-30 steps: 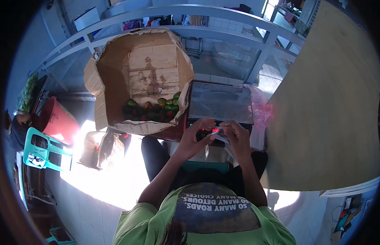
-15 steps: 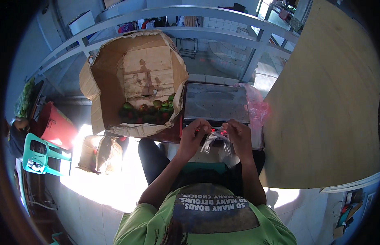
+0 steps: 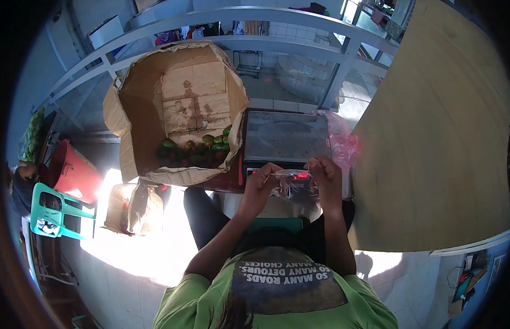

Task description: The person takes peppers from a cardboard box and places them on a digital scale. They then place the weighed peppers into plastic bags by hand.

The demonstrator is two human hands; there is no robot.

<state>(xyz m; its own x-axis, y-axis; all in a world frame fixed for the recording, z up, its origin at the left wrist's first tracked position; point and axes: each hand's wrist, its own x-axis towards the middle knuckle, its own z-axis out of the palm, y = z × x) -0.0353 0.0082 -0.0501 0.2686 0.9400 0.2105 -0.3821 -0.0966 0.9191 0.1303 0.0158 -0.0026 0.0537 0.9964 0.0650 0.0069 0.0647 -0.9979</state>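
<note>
The left hand (image 3: 258, 187) and the right hand (image 3: 327, 180) each close in a pinch on one end of the upper edge of a clear plastic bag (image 3: 295, 188), at the near side of the scale (image 3: 288, 134). The thin, crinkled film suggests a light, limp, probably slippery bag; grip it by its upper corners.

This looks like a small produce shop. A flat grey metal weighing scale (image 3: 288, 134) stands beside a brown cardboard box (image 3: 145, 104) of green and reddish vegetables (image 3: 199, 159).
</note>
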